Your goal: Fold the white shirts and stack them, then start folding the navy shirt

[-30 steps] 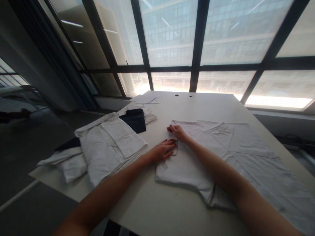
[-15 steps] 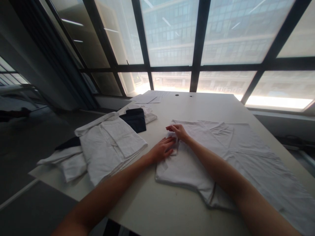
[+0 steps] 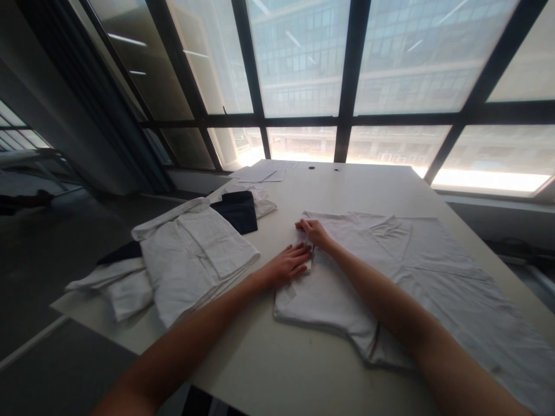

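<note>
A white shirt [image 3: 416, 254] lies spread over the right part of the table, its narrower end toward the middle. My left hand [image 3: 286, 264] rests flat on that near-left end, fingers stretched out and slightly apart. Just beyond it, my right hand [image 3: 315, 233] is closed in a pinch on the shirt's edge. A small piece of the cloth shows between the two hands, partly covered by the fingers. My right forearm crosses over the shirt.
Left of my hands, a folded white garment [image 3: 191, 254] lies on the white table [image 3: 277, 352]. Behind it are a dark folded cloth [image 3: 238, 211], another pale cloth [image 3: 263, 203] and paper sheets [image 3: 258, 173]. Windows [image 3: 299, 63] stand beyond the table.
My right hand's fingers have drawn closer together and moved slightly to the right on the shirt's edge. My left hand has shifted slightly right, still flat on the cloth.
</note>
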The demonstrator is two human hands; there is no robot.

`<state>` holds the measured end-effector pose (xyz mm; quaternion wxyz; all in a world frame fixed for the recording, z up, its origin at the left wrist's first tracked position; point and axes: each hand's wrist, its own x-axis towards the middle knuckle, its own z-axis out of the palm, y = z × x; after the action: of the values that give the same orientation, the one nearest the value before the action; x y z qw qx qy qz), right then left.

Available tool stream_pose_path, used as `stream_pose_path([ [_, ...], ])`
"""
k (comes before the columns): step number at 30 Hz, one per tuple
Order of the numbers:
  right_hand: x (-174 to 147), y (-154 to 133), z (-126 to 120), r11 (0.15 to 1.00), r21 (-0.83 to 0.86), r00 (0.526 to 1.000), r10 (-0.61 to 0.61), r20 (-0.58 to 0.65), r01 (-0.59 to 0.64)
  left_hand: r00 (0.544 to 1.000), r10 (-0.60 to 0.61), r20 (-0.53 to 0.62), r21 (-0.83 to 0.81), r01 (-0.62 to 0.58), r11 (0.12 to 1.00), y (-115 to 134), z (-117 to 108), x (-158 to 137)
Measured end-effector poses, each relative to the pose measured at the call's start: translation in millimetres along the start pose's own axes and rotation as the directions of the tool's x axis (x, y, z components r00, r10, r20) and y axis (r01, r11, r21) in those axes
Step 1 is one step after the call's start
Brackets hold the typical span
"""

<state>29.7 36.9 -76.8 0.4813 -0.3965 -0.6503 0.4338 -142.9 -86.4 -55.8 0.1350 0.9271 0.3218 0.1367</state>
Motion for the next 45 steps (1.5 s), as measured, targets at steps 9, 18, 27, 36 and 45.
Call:
stream_pose_path([
  [9, -6, -11, -5, 0.997, -0.038, 0.998, -0.069, -0.011, 0.069, 0.98, -0.014, 0.2, 0.114, -0.009, 0.993, 16, -7, -5],
  [18, -13, -16, -6, 0.962, 0.231, 0.967, 0.093, 0.239, -0.149, 0.987, 0.162, -0.022, -0.013, -0.162, 0.987, 22, -10, 4],
  [27, -3, -9, 1, 0.984, 0.146, 0.995, 0.097, 0.031, -0.1, 0.994, 0.051, 0.096, 0.059, -0.056, 0.997, 19, -8, 2],
  [36, -7, -8, -5, 0.989, 0.143, 0.996, -0.056, 0.072, 0.045, 0.998, 0.059, 0.017, 0.095, -0.061, 0.994, 20, -7, 2],
  [45, -4, -1, -4, 1.0, 0.003, 0.998, -0.03, 0.062, 0.03, 0.999, -0.026, -0.026, 0.097, 0.029, 0.995, 15, -3, 3],
])
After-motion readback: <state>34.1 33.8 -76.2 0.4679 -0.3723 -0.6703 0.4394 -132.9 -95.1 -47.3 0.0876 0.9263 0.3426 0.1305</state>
